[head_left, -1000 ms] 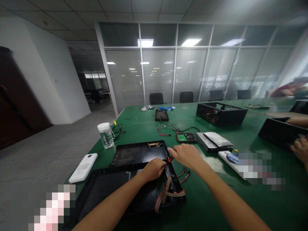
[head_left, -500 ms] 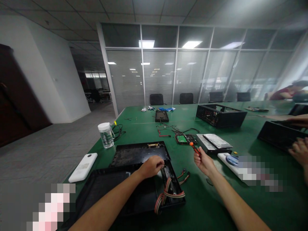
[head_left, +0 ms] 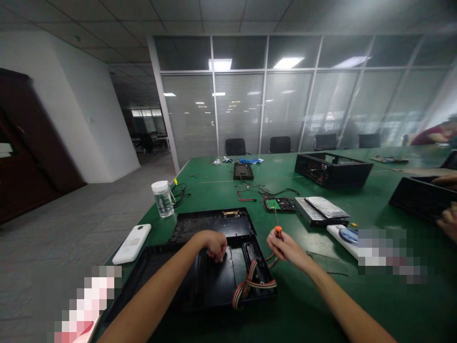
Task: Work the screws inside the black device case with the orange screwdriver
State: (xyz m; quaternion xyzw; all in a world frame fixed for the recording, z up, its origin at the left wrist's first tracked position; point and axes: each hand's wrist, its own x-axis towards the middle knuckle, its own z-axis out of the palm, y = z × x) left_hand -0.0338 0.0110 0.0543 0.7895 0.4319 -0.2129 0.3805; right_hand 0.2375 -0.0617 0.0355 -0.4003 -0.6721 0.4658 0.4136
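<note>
My right hand (head_left: 287,247) grips a screwdriver (head_left: 278,232) with an orange and black handle, its thin shaft pointing up and away from me. Over the open black computer case (head_left: 214,286) hangs my left hand (head_left: 216,245), fingers curled together and pointing down; what they hold, if anything, is hidden. A striped ribbon of wires (head_left: 245,286) spills over the near right corner of the case. Just behind it lies a flat black panel (head_left: 203,226) with a brass-coloured strip (head_left: 231,214) on it.
A water bottle (head_left: 163,199) and a white power-bank-like device (head_left: 132,244) stand at left. Further back are a green circuit board (head_left: 273,204), a silver drive-like box (head_left: 303,209), loose cables and a black case frame (head_left: 333,170). At far right, another person's hand (head_left: 449,221) touches a black case (head_left: 410,197).
My left hand has moved left and down from the case's right-hand slot to its middle. My right hand has come left with the screwdriver, whose handle has turned more upright.
</note>
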